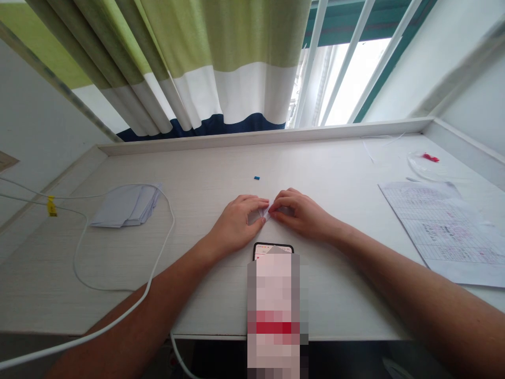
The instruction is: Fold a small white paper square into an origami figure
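Note:
My left hand (236, 223) and my right hand (302, 213) meet at the middle of the white desk (335, 168). Between their fingertips lies a small folded piece of white paper (266, 212), flat on the desk. Both hands have fingers curled and pressed onto it. Most of the paper is hidden under my fingers. Just in front of my hands lies a phone (273, 248), its screen blurred out.
A stack of white paper sheets (126, 205) lies at the left, ringed by a white cable (118, 287) with a yellow tag (51, 206). A printed sheet (445, 226) lies at the right, a clear bag with a red bit (430, 158) behind it. A tiny blue piece (256, 178) sits mid-desk. Curtains (197, 63) hang behind.

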`<state>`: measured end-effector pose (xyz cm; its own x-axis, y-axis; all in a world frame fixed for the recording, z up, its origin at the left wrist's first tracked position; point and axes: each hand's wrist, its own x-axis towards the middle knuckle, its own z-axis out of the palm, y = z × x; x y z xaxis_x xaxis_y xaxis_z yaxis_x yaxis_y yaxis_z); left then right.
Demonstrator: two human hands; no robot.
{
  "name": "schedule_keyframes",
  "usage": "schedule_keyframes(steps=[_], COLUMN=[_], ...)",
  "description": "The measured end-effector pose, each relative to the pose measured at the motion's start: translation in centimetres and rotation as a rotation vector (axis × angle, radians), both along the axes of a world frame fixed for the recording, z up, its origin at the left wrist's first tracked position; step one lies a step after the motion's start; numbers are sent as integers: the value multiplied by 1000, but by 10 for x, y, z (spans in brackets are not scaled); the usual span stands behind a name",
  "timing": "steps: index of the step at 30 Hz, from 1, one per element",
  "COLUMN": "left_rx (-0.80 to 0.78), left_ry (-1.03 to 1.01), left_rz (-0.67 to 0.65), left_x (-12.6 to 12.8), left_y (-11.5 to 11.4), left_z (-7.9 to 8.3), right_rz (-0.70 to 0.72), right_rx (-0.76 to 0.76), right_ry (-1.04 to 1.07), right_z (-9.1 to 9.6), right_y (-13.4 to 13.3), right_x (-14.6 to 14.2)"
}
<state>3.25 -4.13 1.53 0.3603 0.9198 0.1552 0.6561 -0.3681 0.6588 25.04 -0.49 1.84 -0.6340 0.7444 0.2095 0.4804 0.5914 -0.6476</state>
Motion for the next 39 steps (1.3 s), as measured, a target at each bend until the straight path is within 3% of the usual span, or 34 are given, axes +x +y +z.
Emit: schedule_keyframes(steps=[5,14,39], left_rx=[-27,-42,-78], left_ry=[-5,-15,-78], left_rz=[5,24,61], left_x=[0,2,2], left_y=[0,-1,2], left_z=[0,4,0], right_rz=[-224,-323,-225], right_rx=[-132,-127,-93], right_ry=[70,38,35], right_z=[3,6,1], right_y=[-3,-3,2], right_x=[-11,-18,-11])
